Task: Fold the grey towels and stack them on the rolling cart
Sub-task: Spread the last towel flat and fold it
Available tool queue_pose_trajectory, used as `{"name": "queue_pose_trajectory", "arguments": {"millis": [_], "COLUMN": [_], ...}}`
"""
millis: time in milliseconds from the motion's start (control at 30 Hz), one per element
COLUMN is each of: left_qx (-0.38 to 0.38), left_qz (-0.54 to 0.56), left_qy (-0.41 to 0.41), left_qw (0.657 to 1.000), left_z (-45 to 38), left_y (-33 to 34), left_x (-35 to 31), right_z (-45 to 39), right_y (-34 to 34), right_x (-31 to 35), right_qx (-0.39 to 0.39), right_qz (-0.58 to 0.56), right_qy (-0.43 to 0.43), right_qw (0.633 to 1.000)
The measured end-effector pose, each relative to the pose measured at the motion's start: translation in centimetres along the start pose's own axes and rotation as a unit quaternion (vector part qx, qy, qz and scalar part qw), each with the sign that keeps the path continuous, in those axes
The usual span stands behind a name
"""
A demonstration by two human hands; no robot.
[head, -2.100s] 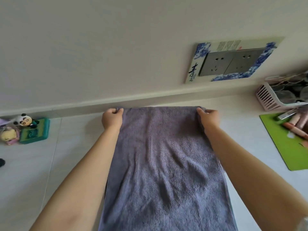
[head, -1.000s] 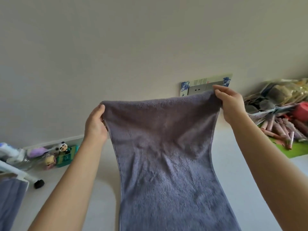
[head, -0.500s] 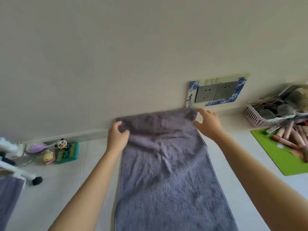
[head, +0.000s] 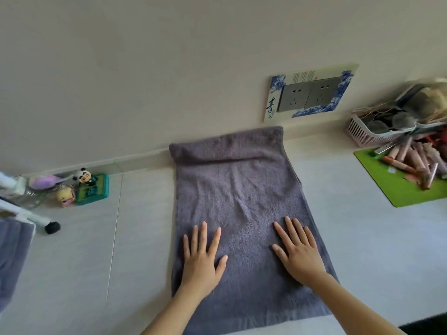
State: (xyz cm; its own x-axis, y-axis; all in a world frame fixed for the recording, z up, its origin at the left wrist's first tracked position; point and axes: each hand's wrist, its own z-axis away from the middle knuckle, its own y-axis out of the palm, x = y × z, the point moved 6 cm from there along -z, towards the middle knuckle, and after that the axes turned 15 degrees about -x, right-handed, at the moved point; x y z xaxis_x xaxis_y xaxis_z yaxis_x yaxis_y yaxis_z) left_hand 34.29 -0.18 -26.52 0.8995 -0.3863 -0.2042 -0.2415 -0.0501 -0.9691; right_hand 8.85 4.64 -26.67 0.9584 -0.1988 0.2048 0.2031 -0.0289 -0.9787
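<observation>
1. The grey towel (head: 242, 213) lies lengthwise on the white counter (head: 362, 238), far edge bunched against the wall
2. Left hand (head: 200, 259) and right hand (head: 298, 255) press flat, fingers spread, gripping nothing: smoothing step
3. Next, likely grasp an end and fold it over

Grey towel (head: 242, 204) — fuzzy matt terry cloth; tiled surface (head: 362, 238) — smooth, faintly glossy.

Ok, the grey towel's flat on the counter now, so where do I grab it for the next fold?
Probably the two near corners of the grey towel, one per hand, coming in from its outer side edges. It lies lengthwise away from you, its far end curled against the wall, while the near hem is flat and free. The left hand and right hand rest flat close to that end.
</observation>
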Motion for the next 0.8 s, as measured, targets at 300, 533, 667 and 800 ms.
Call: {"name": "queue_pose_trajectory", "arguments": {"millis": [300, 533, 667, 800], "left_qx": [-0.062, 0.005, -0.014, -0.037], "left_qz": [0.184, 0.208, 0.197, 0.198], "left_qy": [0.150, 0.100, 0.042, -0.023], "left_qw": [0.969, 0.973, 0.979, 0.979], "left_z": [7.4, 11.4, 11.4, 10.8], "left_y": [-1.4, -1.4, -1.5, -1.1], "left_x": [-4.0, -3.3, -3.9, -3.8], "right_z": [9.1, 12.8, 12.5, 11.2], "right_y": [-1.7, -0.7, -1.1, -1.3], "right_x": [1.4, -0.2, -0.2, -0.2], "right_qx": [-0.068, 0.001, -0.052, -0.090], "right_qz": [-0.126, -0.168, -0.194, -0.213], "right_qy": [-0.059, -0.103, -0.072, -0.043], "right_qw": [0.988, 0.980, 0.977, 0.972]}}
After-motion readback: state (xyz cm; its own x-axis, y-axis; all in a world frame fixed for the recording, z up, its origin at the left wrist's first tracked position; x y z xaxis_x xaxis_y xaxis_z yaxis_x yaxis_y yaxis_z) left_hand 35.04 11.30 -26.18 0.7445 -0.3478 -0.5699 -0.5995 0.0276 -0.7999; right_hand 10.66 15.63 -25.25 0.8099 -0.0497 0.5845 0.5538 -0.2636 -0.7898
